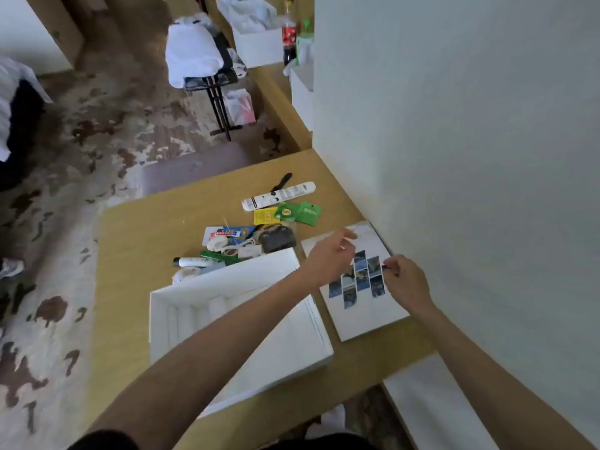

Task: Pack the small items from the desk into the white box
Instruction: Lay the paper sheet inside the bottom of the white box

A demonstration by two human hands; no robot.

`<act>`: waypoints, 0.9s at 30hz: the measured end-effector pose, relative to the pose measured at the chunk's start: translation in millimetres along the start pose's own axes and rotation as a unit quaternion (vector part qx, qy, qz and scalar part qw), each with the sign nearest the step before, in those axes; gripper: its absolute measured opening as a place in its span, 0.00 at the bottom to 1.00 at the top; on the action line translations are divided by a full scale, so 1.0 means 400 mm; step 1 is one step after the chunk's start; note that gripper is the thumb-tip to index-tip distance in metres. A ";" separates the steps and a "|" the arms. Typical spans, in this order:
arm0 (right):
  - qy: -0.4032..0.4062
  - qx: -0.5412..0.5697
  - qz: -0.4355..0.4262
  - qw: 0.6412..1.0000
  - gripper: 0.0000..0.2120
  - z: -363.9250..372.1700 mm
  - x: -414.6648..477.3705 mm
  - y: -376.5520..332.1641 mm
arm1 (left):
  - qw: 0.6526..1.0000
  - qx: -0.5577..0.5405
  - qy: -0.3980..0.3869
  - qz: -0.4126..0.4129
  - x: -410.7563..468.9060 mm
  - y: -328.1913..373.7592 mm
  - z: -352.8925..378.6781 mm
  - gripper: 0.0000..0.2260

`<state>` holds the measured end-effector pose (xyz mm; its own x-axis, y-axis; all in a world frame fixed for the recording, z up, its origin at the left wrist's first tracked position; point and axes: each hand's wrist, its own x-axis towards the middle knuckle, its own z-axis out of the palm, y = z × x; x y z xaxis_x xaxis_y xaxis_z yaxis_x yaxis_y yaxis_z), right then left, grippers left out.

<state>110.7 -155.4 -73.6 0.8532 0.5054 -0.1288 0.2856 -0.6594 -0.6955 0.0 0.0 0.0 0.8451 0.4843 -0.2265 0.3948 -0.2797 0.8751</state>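
Note:
The open white box sits on the wooden desk, and my left forearm crosses above it. Its flat white lid, printed with small photos, lies to the right against the wall. My left hand hovers over the lid's far part with fingers loosely extended. My right hand pinches the lid's right edge with curled fingers. Small items are heaped behind the box: a white tube, green sachets, a yellow sachet, a dark pouch, a toothpaste pack and a white marker.
A pale wall runs along the desk's right side. Patterned carpet lies to the left, with a black stool holding white towels further back. A cola bottle and another white box stand on a far counter.

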 end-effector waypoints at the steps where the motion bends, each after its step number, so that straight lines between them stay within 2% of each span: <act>1: -0.008 -0.018 0.001 1.000 0.05 0.000 0.005 0.019 | 0.998 0.030 -0.043 -0.023 0.027 -0.002 0.029 0.12; 4: -0.040 -0.052 0.009 0.998 0.11 0.003 0.015 0.075 | 0.973 0.152 -0.130 -0.117 0.092 -0.024 0.092 0.19; 7: -0.100 -0.115 0.013 0.988 0.16 0.019 0.023 0.139 | 0.939 0.210 -0.138 -0.234 0.127 -0.075 0.137 0.29; 10: -0.147 -0.166 0.053 0.974 0.25 0.035 0.029 0.169 | 0.927 0.182 -0.101 -0.312 0.148 -0.100 0.158 0.34; 14: -0.110 -0.198 0.022 0.974 0.27 0.059 0.024 0.179 | 0.927 0.097 -0.040 -0.360 0.169 -0.107 0.174 0.38; 20: -0.100 -0.200 0.050 0.973 0.35 0.060 0.050 0.143 | 0.928 -0.007 0.073 -0.366 0.176 -0.145 0.195 0.36; 23: -0.077 -0.150 0.046 0.985 0.26 0.055 0.067 0.127 | 0.906 -0.075 0.142 -0.391 0.185 -0.166 0.172 0.36; 25: -0.063 -0.132 0.037 0.989 0.20 0.054 0.080 0.118 | 0.902 -0.100 0.157 -0.390 0.190 -0.172 0.162 0.28; 27: -0.061 -0.121 0.030 0.990 0.18 0.051 0.087 0.111 | 0.909 -0.142 0.156 -0.359 0.192 -0.161 0.167 0.20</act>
<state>144.4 -155.8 -123.3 0.8164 0.5158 -0.2598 0.3457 -0.7968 -0.4956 63.5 -0.2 -102.1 0.2460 0.6819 -0.6888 0.6576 0.4047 0.6355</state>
